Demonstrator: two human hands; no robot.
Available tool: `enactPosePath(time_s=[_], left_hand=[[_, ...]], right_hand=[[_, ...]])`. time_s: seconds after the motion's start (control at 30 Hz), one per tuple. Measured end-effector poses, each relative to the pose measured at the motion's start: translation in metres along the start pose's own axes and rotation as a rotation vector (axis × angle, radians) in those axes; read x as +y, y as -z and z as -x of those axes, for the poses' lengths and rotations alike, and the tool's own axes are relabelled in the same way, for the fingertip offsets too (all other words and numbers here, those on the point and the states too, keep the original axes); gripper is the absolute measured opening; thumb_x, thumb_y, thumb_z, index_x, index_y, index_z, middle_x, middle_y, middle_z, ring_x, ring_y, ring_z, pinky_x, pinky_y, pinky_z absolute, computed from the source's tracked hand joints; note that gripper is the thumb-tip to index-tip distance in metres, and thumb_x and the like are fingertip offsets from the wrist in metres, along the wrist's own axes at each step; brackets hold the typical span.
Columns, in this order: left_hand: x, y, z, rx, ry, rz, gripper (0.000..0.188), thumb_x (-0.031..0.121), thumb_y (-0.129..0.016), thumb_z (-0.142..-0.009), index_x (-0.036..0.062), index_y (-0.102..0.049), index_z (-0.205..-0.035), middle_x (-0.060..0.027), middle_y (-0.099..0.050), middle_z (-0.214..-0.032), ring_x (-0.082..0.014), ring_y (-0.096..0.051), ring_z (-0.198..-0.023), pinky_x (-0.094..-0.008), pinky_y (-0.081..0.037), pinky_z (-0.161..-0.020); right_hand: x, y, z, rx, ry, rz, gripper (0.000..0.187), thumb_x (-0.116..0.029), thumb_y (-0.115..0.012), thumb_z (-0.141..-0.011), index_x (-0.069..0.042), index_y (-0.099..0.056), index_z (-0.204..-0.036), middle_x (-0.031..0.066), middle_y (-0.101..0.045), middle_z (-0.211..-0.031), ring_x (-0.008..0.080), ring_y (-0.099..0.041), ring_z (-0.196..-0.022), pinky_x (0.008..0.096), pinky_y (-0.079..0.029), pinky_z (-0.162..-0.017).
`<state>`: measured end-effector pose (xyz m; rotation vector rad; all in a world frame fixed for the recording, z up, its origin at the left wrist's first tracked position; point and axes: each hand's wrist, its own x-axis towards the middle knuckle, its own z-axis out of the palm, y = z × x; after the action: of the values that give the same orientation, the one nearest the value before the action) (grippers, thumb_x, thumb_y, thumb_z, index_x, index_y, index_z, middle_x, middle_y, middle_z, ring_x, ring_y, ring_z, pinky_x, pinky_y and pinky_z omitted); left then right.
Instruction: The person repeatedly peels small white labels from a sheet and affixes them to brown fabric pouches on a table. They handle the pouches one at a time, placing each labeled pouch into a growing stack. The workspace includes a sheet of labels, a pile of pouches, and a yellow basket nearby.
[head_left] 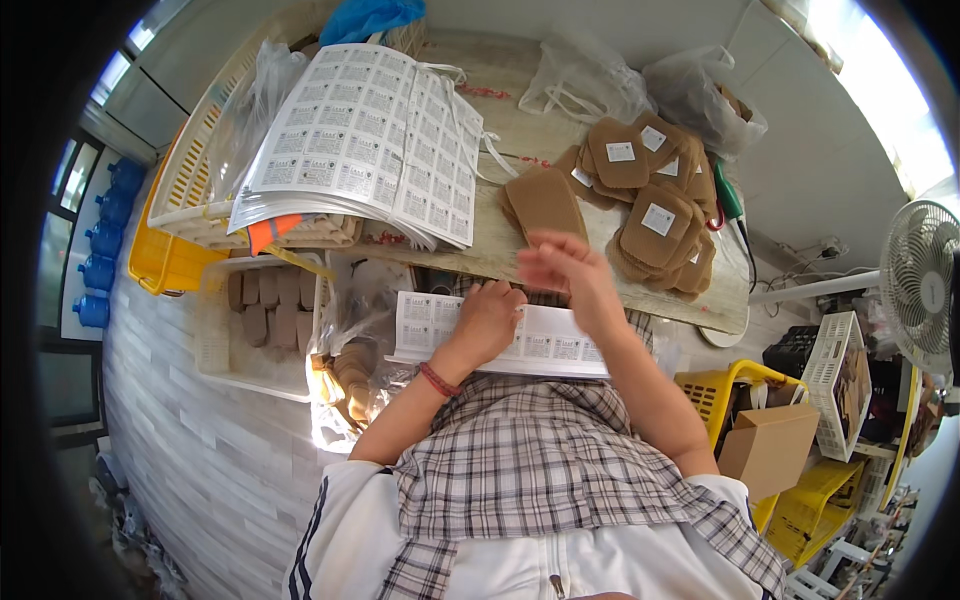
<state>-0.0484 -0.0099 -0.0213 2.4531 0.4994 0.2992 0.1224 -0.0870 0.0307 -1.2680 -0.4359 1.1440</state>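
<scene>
Wood-look desk carries your big strapped stack of label sheets and the heap of labelled brown pads; your lap sheets lie just off its near edge. Your left hand rests on them, fingers curled, your right hand is motion-blurred: can't tell whether either grip holds anything. Risk: lap sheets could slide or crease if your left hand lifts or your knees shift.

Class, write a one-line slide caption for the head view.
Left hand on printed white sheets, right hand raised and blurred near stacked brown pieces on the table.
</scene>
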Motion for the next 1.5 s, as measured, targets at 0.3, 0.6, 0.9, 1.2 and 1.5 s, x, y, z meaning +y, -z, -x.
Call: enactPosePath(time_s=[0.3, 0.6, 0.9, 1.2, 1.5], left_hand=[[-0.004, 0.013, 0.006, 0.055, 0.1, -0.007, 0.017, 0.009, -0.067, -0.085, 0.0048, -0.066, -0.101, -0.0115, -0.064, -0.101, -0.0328, -0.059, -0.102, -0.0455, -0.041, -0.089], [-0.006, 0.015, 0.005, 0.136, 0.116, 0.192, 0.013, 0.009, -0.071, -0.083, 0.0008, -0.07, -0.092, -0.0128, -0.064, -0.085, -0.033, -0.063, -0.086, -0.0405, -0.05, -0.076], [0.007, 0.004, -0.003, 0.09, 0.014, 0.3, 0.014, 0.006, -0.071, -0.084, 0.0, -0.071, -0.096, -0.0135, -0.066, -0.085, -0.0312, -0.064, -0.083, -0.0381, -0.051, -0.073], [0.001, 0.003, -0.006, 0.025, 0.078, 0.359, 0.013, 0.01, -0.07, -0.085, 0.0001, -0.073, -0.093, -0.0156, -0.065, -0.084, -0.0356, -0.064, -0.083, -0.0432, -0.051, -0.074], [0.004, 0.031, -0.003, 0.007, 0.062, 0.186, 0.017, 0.018, -0.069, -0.086, 0.0025, -0.073, -0.092, -0.015, -0.069, -0.088, -0.033, -0.066, -0.083, -0.0419, -0.051, -0.073]], right_hand=[[0.029, 0.033, -0.093, 0.334, 0.684, 1.593, 0.067, -0.05, -0.059, -0.095, -0.006, -0.049, -0.144, 0.0177, -0.046, -0.15, 0.0383, -0.045, -0.136, 0.0482, -0.035, -0.112], [0.027, 0.019, 0.01, 0.284, 0.827, 1.217, 0.04, -0.018, -0.075, -0.084, -0.009, -0.066, -0.121, 0.011, -0.066, -0.116, 0.0331, -0.06, -0.107, 0.0425, -0.047, -0.091], [0.063, 0.028, 0.056, 0.233, 0.865, 1.186, 0.02, -0.008, -0.078, -0.076, -0.011, -0.075, -0.096, 0.0029, -0.069, -0.091, 0.0226, -0.065, -0.082, 0.0342, -0.051, -0.072], [0.068, 0.028, 0.051, 0.222, 1.046, 1.254, 0.017, -0.004, -0.076, -0.073, -0.01, -0.074, -0.09, 0.0042, -0.07, -0.093, 0.0223, -0.067, -0.079, 0.0325, -0.052, -0.068], [0.077, 0.027, 0.053, 0.232, 0.785, 0.859, 0.019, 0.0, -0.079, -0.072, -0.008, -0.073, -0.088, 0.01, -0.067, -0.102, 0.0256, -0.067, -0.083, 0.0327, -0.054, -0.072]])
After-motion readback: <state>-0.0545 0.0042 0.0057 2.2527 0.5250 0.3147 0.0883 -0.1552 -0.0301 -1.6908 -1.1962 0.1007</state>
